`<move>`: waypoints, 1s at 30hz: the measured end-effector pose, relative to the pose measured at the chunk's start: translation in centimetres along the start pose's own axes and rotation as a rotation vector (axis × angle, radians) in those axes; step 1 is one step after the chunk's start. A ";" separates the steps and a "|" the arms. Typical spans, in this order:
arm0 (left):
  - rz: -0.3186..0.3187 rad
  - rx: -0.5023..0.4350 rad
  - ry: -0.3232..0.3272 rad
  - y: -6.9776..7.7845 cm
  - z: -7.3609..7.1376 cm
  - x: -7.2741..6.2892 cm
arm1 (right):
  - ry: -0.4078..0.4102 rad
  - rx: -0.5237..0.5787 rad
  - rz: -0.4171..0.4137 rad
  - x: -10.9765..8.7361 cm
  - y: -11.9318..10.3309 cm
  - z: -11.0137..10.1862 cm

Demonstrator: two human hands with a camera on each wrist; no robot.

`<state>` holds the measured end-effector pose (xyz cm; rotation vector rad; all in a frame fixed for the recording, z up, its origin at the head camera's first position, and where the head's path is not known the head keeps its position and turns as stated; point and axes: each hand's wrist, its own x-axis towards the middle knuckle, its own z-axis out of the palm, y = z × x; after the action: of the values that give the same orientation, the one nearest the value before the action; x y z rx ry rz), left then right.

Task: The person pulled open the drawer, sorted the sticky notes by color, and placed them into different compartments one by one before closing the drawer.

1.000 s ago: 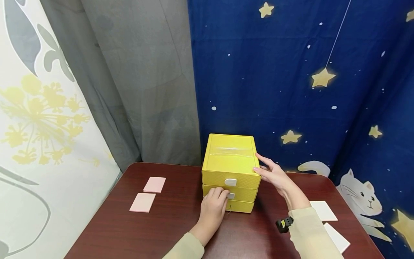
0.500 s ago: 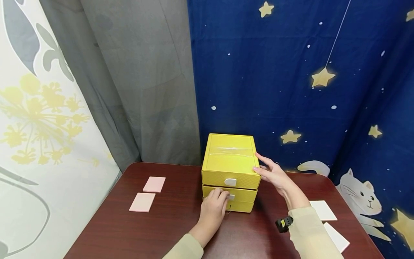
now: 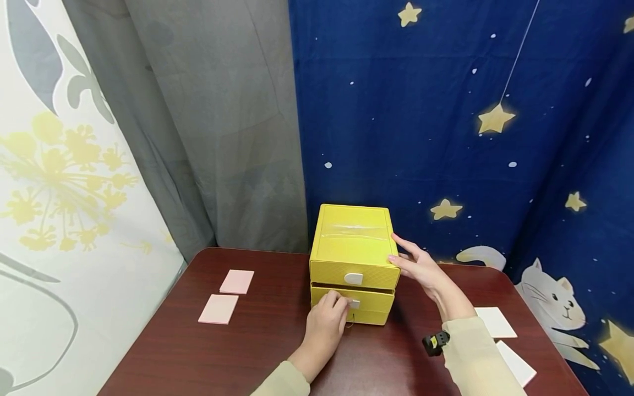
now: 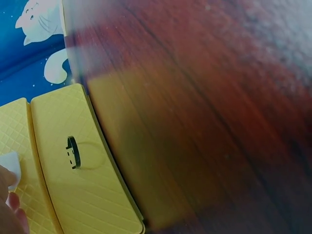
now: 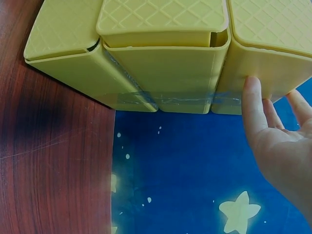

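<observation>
A yellow three-drawer box (image 3: 354, 220) stands at the back of the table, clear tape across its top. My left hand (image 3: 324, 327) pinches the white handle (image 3: 354, 304) of the middle drawer (image 3: 378, 300). That drawer juts out a little past the others, as the right wrist view shows of its front (image 5: 161, 14). Fingers of my right hand (image 3: 421, 270) lie nearly straight against the right side of the top drawer section, which the right wrist view confirms. The bottom drawer (image 4: 73, 195) is closed, with a small dark loop (image 4: 74, 152) on its front.
On the left of the dark red table (image 3: 267, 335) lie two pink square pads (image 3: 236, 281). Two white square pads (image 3: 495, 322) lie at the right, one partly behind my right sleeve (image 3: 470, 349). A blue star-patterned curtain (image 3: 376, 137) hangs behind the box.
The middle drawer has come slightly forward with my left hand on its handle, and a dark gap shows above it. The right hand stays in place.
</observation>
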<state>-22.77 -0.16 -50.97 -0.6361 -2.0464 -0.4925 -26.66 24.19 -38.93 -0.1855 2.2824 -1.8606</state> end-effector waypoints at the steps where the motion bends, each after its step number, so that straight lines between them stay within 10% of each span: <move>1: 0.004 0.000 0.008 0.0 0.0 0.0 | 0.000 0.000 0.000 0.0 0.0 0.0; 30: 0.011 -0.054 0.041 0.5 -1.3 -0.4 | -0.008 0.007 -0.007 -0.2 0.0 0.0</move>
<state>-21.49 -0.56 -50.58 -0.6642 -1.9957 -0.5516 -26.43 24.24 -38.88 -0.1997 2.2726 -1.8674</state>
